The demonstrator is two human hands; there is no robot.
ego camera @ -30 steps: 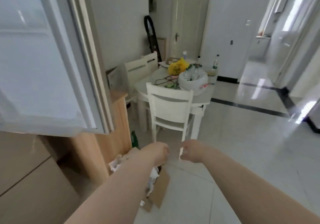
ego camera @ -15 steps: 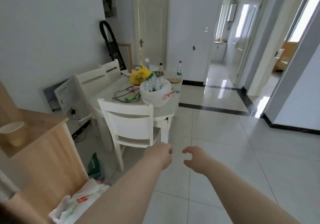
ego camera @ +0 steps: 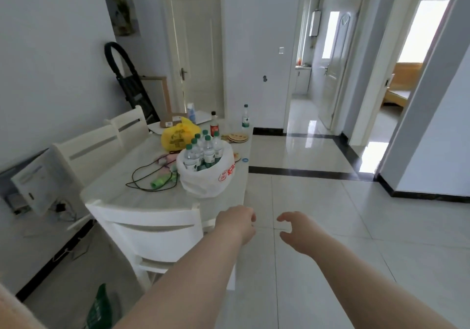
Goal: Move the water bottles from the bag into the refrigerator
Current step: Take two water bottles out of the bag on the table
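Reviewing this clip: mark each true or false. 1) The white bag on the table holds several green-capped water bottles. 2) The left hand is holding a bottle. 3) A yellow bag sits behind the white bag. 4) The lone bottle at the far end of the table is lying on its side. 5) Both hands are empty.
1) True: the white bag holds upright water bottles.
2) False: the left hand holds nothing.
3) True: the yellow bag is behind it.
4) False: the lone bottle on the table stands upright.
5) True: the right hand is empty too.
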